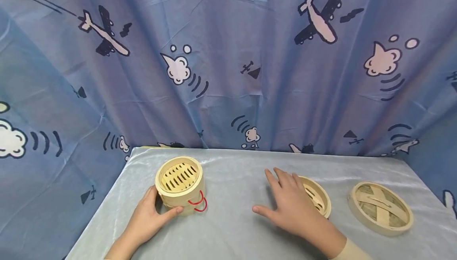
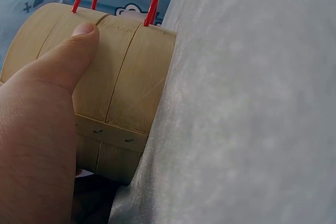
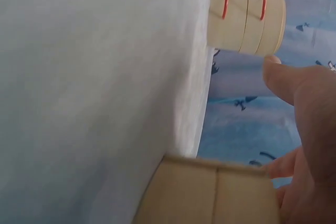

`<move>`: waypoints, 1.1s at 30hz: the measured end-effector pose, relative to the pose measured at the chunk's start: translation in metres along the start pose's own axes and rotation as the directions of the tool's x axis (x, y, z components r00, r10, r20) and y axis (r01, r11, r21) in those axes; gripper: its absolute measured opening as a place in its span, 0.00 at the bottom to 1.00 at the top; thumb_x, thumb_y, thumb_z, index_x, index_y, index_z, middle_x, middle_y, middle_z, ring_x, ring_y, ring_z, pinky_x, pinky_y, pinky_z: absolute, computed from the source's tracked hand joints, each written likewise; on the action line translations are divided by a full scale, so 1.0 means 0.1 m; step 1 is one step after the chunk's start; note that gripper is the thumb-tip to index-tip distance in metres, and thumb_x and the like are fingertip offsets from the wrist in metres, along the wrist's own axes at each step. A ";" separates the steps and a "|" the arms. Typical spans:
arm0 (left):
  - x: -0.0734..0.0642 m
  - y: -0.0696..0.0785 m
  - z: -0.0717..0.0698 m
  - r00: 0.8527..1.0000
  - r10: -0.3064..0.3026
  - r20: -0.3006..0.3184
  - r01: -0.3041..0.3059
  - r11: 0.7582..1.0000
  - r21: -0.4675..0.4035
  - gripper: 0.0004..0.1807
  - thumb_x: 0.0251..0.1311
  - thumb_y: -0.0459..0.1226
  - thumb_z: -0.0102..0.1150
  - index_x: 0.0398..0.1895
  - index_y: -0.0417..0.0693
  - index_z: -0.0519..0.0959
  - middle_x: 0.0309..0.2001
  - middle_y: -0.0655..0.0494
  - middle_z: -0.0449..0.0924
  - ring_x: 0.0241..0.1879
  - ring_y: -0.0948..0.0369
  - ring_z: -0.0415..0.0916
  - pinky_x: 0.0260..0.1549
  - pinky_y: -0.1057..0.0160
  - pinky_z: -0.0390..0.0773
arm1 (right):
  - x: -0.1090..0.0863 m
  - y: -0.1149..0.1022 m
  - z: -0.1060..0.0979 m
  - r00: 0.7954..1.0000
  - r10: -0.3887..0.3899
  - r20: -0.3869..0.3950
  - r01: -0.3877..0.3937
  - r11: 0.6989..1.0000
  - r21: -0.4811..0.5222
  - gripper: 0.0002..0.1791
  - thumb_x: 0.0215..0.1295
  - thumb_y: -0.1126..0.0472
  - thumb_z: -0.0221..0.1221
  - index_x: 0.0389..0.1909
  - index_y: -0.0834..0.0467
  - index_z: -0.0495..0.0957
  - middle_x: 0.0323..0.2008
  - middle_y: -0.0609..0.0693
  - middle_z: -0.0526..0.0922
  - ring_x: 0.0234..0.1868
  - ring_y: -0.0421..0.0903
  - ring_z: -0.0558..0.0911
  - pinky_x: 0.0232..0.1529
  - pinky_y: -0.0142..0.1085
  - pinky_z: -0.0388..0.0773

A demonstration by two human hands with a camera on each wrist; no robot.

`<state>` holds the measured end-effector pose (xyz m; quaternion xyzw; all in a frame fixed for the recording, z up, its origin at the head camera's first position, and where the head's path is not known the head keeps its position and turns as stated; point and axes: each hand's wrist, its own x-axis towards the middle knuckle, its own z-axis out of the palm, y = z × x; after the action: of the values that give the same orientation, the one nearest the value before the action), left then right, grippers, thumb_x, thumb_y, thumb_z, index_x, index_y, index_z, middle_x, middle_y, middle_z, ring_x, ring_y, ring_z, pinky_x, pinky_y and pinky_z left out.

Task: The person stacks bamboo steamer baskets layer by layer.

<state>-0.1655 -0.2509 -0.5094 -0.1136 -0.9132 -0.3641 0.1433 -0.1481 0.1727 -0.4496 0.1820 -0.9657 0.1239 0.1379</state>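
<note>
Two bamboo steamer baskets [image 1: 180, 182], stacked one on the other, stand on the left of the table with red loops on the side facing right. My left hand [image 1: 144, 216] grips the stack from its left, and the thumb lies along the near wall, as the left wrist view [image 2: 79, 51] shows closely. Spread fingers and a thumb held apart mark my right hand [image 1: 289, 202], palm down above the table. Beside and partly beneath it is another steamer basket [image 1: 324, 196] with a slatted base. The hand hides this basket's left part.
At the far right of the grey cloth-covered table [image 1: 228, 228] lies a round bamboo steamer lid [image 1: 382, 208] with crossed strips on top. A blue curtain [image 1: 221, 65] printed with planes and clouds hangs behind the table's back edge.
</note>
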 end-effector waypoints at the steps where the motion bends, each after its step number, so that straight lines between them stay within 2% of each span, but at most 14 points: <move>1: 0.00 0.00 0.00 1.000 0.000 0.000 0.000 1.000 -0.001 0.54 0.53 0.57 0.85 0.77 0.40 0.70 0.64 0.48 0.81 0.65 0.48 0.79 0.64 0.40 0.76 | -0.02 0.04 -0.01 1.000 0.011 0.003 -0.011 1.000 -0.011 0.59 0.63 0.24 0.68 0.79 0.64 0.69 0.72 0.70 0.73 0.72 0.70 0.73 0.72 0.72 0.64; 11: 0.04 0.01 0.00 1.000 0.001 0.005 -0.001 1.000 -0.006 0.55 0.53 0.58 0.85 0.78 0.40 0.70 0.65 0.47 0.80 0.66 0.48 0.78 0.65 0.39 0.76 | -0.16 0.32 -0.13 0.995 0.100 0.017 -0.098 0.991 -0.095 0.57 0.65 0.21 0.63 0.77 0.62 0.72 0.71 0.70 0.74 0.73 0.68 0.72 0.70 0.76 0.61; 17: 0.04 0.01 0.00 1.000 -0.009 0.013 0.009 1.000 -0.002 0.56 0.53 0.58 0.85 0.78 0.40 0.69 0.65 0.47 0.80 0.66 0.47 0.78 0.65 0.39 0.77 | -0.28 0.44 -0.14 0.995 0.096 -0.028 -0.097 0.993 -0.070 0.56 0.64 0.21 0.64 0.75 0.63 0.74 0.70 0.73 0.74 0.72 0.70 0.72 0.67 0.73 0.67; 24: 0.03 0.02 -0.01 1.000 -0.024 0.016 0.024 1.000 -0.008 0.56 0.53 0.58 0.85 0.78 0.40 0.69 0.65 0.47 0.80 0.66 0.47 0.78 0.65 0.38 0.76 | -0.37 0.54 -0.13 0.997 0.055 -0.062 -0.057 0.998 -0.032 0.55 0.62 0.24 0.68 0.75 0.64 0.74 0.70 0.74 0.73 0.71 0.72 0.73 0.65 0.71 0.71; 28: 0.02 0.02 -0.02 1.000 -0.026 0.015 0.026 1.000 -0.003 0.55 0.53 0.58 0.85 0.78 0.39 0.70 0.65 0.47 0.80 0.66 0.47 0.79 0.65 0.38 0.77 | -0.43 0.56 -0.16 0.997 0.067 -0.041 -0.068 0.998 -0.006 0.56 0.63 0.26 0.69 0.76 0.64 0.71 0.72 0.74 0.71 0.72 0.73 0.72 0.64 0.72 0.73; 33: 0.02 0.02 -0.02 1.000 -0.013 0.008 0.013 1.000 -0.003 0.54 0.53 0.57 0.85 0.77 0.39 0.70 0.63 0.47 0.81 0.65 0.47 0.79 0.64 0.38 0.77 | -0.51 0.60 -0.18 0.991 0.128 0.023 -0.129 0.991 0.024 0.59 0.64 0.27 0.69 0.80 0.66 0.64 0.75 0.74 0.67 0.74 0.74 0.69 0.62 0.74 0.73</move>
<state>-0.1661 -0.2505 -0.5059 -0.1092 -0.9141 -0.3657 0.1372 -0.1220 0.2482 -0.4599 0.1226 -0.9751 0.1429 0.1170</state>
